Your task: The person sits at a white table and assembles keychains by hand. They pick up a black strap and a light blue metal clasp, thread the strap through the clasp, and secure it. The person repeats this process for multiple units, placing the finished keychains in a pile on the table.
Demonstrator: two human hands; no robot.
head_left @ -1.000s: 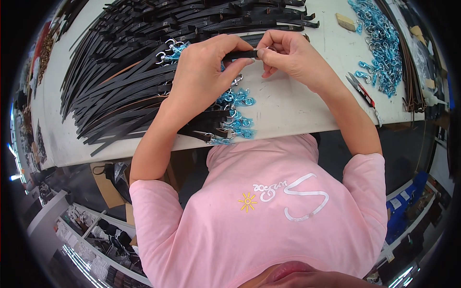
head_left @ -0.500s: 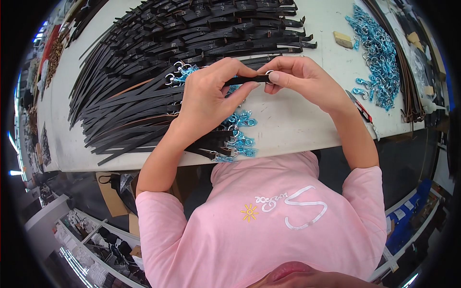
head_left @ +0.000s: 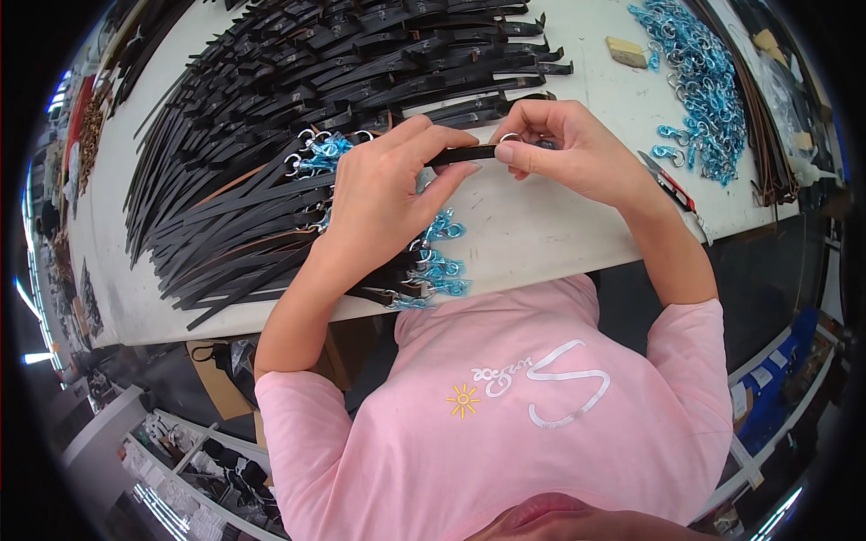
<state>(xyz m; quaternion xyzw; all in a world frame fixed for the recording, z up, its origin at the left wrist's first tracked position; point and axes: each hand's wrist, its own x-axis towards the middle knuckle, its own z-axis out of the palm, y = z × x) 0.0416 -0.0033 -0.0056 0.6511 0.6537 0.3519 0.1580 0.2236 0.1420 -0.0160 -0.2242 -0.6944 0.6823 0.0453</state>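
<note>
A narrow black strap (head_left: 465, 156) is stretched between my two hands above the table. My left hand (head_left: 379, 194) pinches it between thumb and fingers, with the rest of its length hidden behind that hand. My right hand (head_left: 573, 153) is closed at the strap's end, where a silver metal ring (head_left: 511, 138) shows between thumb and fingers. Under and beside my left hand lie finished-looking black straps (head_left: 234, 234) bearing metal clasps in blue film (head_left: 442, 261). More blue-wrapped clasps (head_left: 325, 151) sit just beyond the left wrist.
A large heap of black straps (head_left: 361, 54) covers the table's far side. At the right are a pile of blue-wrapped clasps (head_left: 699, 81), a tan block (head_left: 626, 52), red-handled snips (head_left: 672, 187) and hanging brown straps (head_left: 771, 171). The white tabletop (head_left: 541, 221) ends at my shirt.
The whole view has shifted slightly. Both hands keep their pinch, and the strap between them now shows more edge-on, with the ring standing above it.
</note>
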